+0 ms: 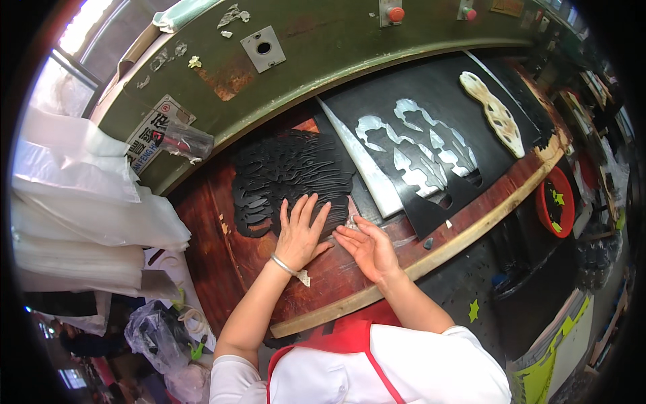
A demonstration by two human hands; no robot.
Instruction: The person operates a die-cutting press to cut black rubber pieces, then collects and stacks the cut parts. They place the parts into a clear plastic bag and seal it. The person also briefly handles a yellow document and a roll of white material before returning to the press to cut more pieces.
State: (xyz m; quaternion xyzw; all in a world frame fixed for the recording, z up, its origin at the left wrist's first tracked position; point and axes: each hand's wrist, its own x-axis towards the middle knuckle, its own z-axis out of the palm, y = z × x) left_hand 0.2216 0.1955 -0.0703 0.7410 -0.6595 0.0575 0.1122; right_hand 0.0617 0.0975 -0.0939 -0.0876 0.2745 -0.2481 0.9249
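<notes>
A wide pile of thin black cut-out pieces lies in overlapping rows on the reddish-brown tabletop. My left hand rests on the near edge of the pile, fingers spread, with a bracelet at the wrist. Beside it, at the pile's near right corner, my right hand is half turned up with its fingers stretched out. Its fingertips are close to the pieces; whether they touch is hard to see. Right of the pile is a black sheet with cut-out holes, a white strip along its left side.
On the black sheet's far right lies a pale, long cutting die. A green machine beam with red buttons spans the back. White plastic sheets hang at left. A red bowl stands right, past the wooden table edge.
</notes>
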